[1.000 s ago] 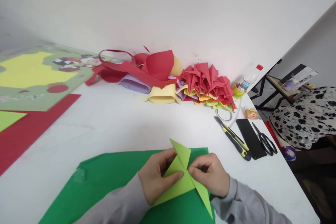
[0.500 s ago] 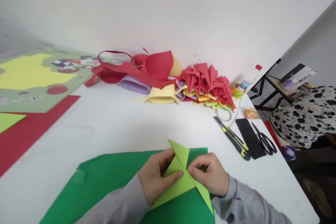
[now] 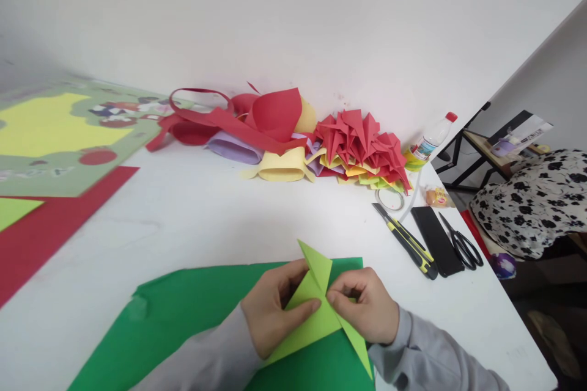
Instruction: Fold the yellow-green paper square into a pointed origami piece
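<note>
A folded light-green paper piece [image 3: 316, 321] with pointed flaps is held between both hands, over a large dark-green sheet [image 3: 197, 305]. My left hand [image 3: 277, 305] grips its left side, thumb on top and fingers behind. Pinched at the paper's middle, near where the folds cross, is my right hand [image 3: 364, 302], its thumb and forefinger pressed together. One point of the paper sticks up between the hands, and another slants down toward the lower right. The fingers behind the paper are partly hidden.
Red folded paper pieces [image 3: 355, 137] and curled paper strips [image 3: 270, 116] lie along the wall. A box cutter [image 3: 406, 241], a black flat object [image 3: 438, 241], scissors [image 3: 462, 244], a tape roll [image 3: 389, 199] and a bottle [image 3: 431, 140] are on the right. At left lies a printed board [image 3: 92, 165].
The upper point of the light-green paper has shifted slightly to the right and up. Both hands keep almost the same place and grip.
</note>
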The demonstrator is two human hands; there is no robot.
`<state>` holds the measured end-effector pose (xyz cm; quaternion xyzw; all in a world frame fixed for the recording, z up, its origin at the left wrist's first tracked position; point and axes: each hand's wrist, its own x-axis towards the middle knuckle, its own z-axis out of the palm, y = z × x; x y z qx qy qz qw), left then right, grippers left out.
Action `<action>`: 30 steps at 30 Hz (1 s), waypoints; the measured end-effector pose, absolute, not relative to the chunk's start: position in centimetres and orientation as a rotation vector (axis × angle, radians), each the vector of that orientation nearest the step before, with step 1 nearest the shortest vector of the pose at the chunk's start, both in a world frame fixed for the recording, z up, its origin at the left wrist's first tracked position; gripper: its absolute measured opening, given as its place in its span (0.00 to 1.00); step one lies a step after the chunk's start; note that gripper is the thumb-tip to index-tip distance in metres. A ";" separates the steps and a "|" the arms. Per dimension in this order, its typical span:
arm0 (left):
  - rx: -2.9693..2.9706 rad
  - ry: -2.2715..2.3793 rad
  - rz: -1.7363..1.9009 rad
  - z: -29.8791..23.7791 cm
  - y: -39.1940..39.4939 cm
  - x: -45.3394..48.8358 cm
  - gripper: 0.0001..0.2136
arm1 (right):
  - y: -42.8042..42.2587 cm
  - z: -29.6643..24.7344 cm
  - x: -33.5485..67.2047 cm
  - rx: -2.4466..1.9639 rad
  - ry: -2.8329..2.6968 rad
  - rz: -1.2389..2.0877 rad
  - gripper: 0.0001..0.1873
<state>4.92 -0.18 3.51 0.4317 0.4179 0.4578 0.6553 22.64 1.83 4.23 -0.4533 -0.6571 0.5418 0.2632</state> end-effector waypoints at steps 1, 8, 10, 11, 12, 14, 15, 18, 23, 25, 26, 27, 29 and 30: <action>0.970 0.944 1.037 3.6 -0.2 5.0 0.17 | 1.8 4.2 22.6 -1.225 -1.775 1.460 0.14; 0.945 0.982 1.095 4.0 0.0 4.9 0.15 | 2.0 4.1 22.8 -1.271 -1.577 1.682 0.26; 0.969 1.060 1.107 4.1 0.0 4.9 0.15 | 2.0 4.1 22.8 -1.294 -1.571 1.706 0.29; 0.985 1.111 1.102 4.1 -0.1 4.9 0.15 | 1.9 4.1 22.8 -1.294 -1.611 1.685 0.29; 1.002 1.158 1.091 4.1 -0.2 5.0 0.16 | 1.8 4.1 22.8 -1.284 -1.663 1.654 0.29; 1.017 1.226 1.057 4.1 -0.3 5.1 0.17 | 1.7 4.1 22.9 -1.238 -1.753 1.592 0.27; 1.014 1.242 1.041 4.1 -0.3 5.1 0.18 | 1.7 4.2 22.9 -1.213 -1.778 1.567 0.27; 0.980 1.260 1.032 4.0 -0.3 5.0 0.18 | 1.8 4.3 23.1 -1.174 -1.767 1.529 0.28; 1.011 1.271 1.041 3.7 -0.1 4.6 0.18 | 2.0 4.3 23.1 -1.170 -1.744 1.474 0.29; 0.980 1.240 1.053 3.7 0.0 4.4 0.17 | 2.1 4.2 23.2 -1.159 -1.700 1.501 0.31; 0.949 1.210 1.062 3.8 0.1 4.3 0.17 | 2.1 4.1 23.3 -1.149 -1.678 1.518 0.31; 0.918 1.171 1.065 3.8 0.2 4.2 0.16 | 2.1 4.1 23.4 -1.133 -1.661 1.541 0.31; 0.884 1.088 1.051 3.9 0.2 4.2 0.16 | 2.2 4.1 23.4 -1.099 -1.636 1.599 0.31; 0.886 1.050 1.033 3.8 0.2 4.3 0.15 | 2.2 4.1 23.4 -1.088 -1.620 1.635 0.30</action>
